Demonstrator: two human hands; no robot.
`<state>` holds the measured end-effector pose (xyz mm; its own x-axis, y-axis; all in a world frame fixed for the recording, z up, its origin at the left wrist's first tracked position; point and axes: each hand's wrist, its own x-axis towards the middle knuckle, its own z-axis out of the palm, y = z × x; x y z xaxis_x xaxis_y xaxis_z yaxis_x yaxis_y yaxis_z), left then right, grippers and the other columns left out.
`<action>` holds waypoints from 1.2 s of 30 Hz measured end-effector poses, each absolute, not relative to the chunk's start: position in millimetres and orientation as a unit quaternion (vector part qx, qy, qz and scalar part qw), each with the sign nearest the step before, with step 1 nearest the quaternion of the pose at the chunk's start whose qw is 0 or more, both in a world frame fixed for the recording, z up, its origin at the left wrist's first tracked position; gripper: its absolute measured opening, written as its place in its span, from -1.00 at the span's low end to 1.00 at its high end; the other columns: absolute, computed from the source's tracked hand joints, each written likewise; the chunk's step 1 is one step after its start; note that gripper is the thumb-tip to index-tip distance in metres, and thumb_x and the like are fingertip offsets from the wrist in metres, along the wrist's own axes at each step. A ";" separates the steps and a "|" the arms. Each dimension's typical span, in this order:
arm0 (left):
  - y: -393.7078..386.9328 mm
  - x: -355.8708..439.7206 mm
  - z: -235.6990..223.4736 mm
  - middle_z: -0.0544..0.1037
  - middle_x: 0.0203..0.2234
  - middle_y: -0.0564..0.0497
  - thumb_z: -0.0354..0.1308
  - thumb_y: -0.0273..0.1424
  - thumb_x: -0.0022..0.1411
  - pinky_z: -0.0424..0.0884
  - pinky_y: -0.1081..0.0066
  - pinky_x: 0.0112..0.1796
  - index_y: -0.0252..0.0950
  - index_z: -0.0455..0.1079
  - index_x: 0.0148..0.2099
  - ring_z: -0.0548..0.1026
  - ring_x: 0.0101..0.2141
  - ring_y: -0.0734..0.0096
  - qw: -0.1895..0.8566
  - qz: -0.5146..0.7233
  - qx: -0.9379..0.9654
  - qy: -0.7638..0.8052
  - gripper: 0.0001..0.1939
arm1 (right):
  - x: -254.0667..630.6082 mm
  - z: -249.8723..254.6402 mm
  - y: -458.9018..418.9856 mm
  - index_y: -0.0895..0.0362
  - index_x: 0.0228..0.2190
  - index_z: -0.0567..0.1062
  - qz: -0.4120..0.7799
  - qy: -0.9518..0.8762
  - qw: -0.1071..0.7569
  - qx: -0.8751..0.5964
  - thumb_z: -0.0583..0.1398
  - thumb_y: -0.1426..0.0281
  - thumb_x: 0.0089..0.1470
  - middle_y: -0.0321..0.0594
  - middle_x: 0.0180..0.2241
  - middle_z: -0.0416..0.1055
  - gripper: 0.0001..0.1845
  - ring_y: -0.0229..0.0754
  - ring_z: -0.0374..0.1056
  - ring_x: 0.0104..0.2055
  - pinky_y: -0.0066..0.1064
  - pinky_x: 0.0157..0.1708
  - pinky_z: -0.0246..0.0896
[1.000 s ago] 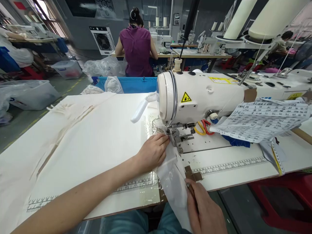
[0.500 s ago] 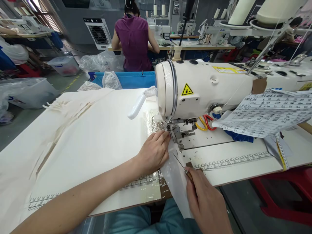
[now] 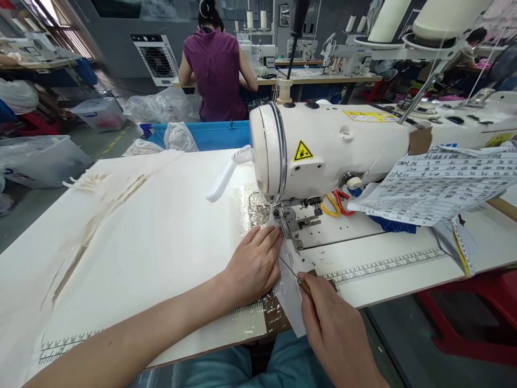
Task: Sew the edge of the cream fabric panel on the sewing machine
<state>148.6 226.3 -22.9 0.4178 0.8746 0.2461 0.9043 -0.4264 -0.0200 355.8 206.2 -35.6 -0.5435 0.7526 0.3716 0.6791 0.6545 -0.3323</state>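
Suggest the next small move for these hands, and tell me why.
I'd probably have the left hand ease the white strip slightly toward the sewing machine. Its fingers lie over the strip close to the machine's metal parts below the head, while the right hand holds a thin pointed tool over the strip, apparently ready to steady it.

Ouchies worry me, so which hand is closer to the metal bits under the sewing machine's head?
Left: the left hand has its fingertips close beside the metal bits. The right hand, holding a thin pointed tool, is farther off, nearer the front of the table.
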 end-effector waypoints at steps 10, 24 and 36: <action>234.9 141.3 -26.1 0.35 0.16 -0.27 -0.10 -0.41 0.37 0.12 0.06 0.22 -0.53 0.29 0.23 0.23 0.19 0.02 0.075 -0.132 -0.832 -0.533 -0.53 | 341.6 -32.5 219.6 0.15 -0.07 0.36 0.028 -0.878 0.261 -0.400 -0.08 0.48 0.31 -0.15 -0.32 0.52 -0.72 -0.14 0.53 -0.41 -0.42 -0.57 0.40; 257.7 124.3 -27.7 0.44 0.04 -0.23 -0.01 -0.45 0.35 0.16 0.06 0.18 -0.46 0.38 0.15 0.31 0.09 0.07 0.111 -0.106 -0.821 -0.550 -0.62 | 321.5 -27.8 234.9 0.22 -0.18 0.45 0.034 -0.869 0.306 -0.388 -0.07 0.45 0.29 -0.07 -0.33 0.62 -0.69 -0.13 0.58 -0.43 -0.44 -0.60 0.42; 239.5 142.7 -25.5 0.44 0.10 -0.24 -0.04 -0.32 0.37 0.19 0.14 0.16 -0.51 0.39 0.13 0.33 0.12 0.07 0.100 -0.139 -0.832 -0.528 -0.56 | 342.3 -29.4 218.2 0.22 -0.10 0.43 0.033 -0.874 0.300 -0.381 -0.07 0.41 0.32 -0.07 -0.30 0.64 -0.68 -0.11 0.60 -0.39 -0.45 -0.56 0.44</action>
